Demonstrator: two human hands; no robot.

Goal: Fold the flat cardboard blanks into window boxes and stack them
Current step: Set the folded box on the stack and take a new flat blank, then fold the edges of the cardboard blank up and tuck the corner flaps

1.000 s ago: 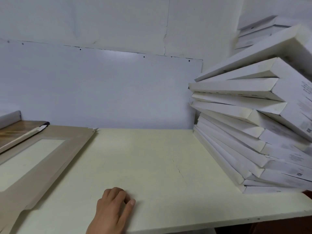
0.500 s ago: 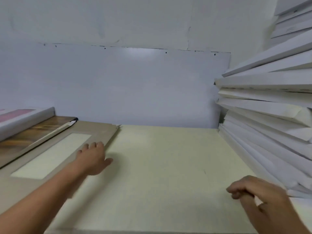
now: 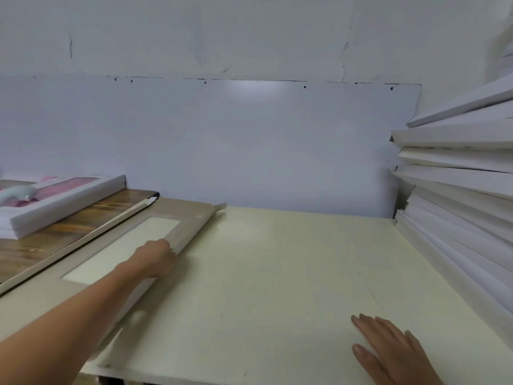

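I see a pale cream bench [image 3: 277, 273] before a white wall. At far left, a white box with pink contents [image 3: 63, 198] lies on a wood-grain board [image 3: 55, 234]. Beside it lies the flat cardboard blank [image 3: 183, 226] with its window; my left hand [image 3: 155, 257] has its grip curled over the blank's right edge. My right hand [image 3: 388, 348] lies flat on the bench, grip wide, holding nothing. At right leans the stack of white boxes [image 3: 458, 195].

Left hand [image 3: 155, 258] fingertips hidden behind its own back; blank [image 3: 191, 226] motion-blurred; box stack [image 3: 458, 190] cropped at right edge.
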